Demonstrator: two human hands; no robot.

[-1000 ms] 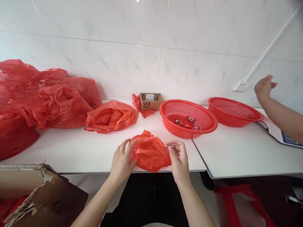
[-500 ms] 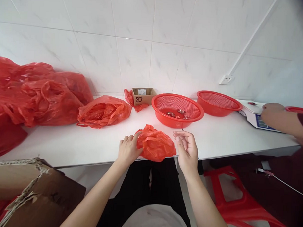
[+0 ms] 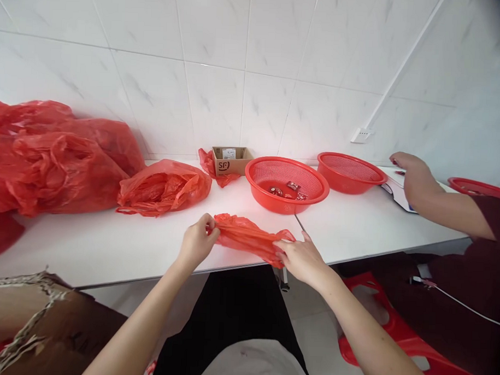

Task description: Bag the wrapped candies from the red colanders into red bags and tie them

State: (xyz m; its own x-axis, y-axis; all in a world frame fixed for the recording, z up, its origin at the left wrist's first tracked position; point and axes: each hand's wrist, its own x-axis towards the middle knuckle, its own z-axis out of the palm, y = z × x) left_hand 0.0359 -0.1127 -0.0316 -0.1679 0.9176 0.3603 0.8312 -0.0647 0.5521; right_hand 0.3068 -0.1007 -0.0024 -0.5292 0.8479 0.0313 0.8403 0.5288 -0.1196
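Observation:
A thin red plastic bag is stretched sideways near the table's front edge. My left hand pinches its left end between thumb and fingers. At the other end, my right hand has its fingers closed on the crumpled plastic. Just beyond the bag stands a red mesh basket with several small wrapped packets at its bottom. To the left lies another red plastic bag, bunched up on the table.
A small cardboard box stands by the wall. A second red basket is further right, beside a white scale where a co-worker's arm reaches. Large red bags fill the left; a torn carton sits below.
My right hand has come onto the bag's right end, and the bag is now pulled out long and flat. The co-worker's hand has moved further back over the scale.

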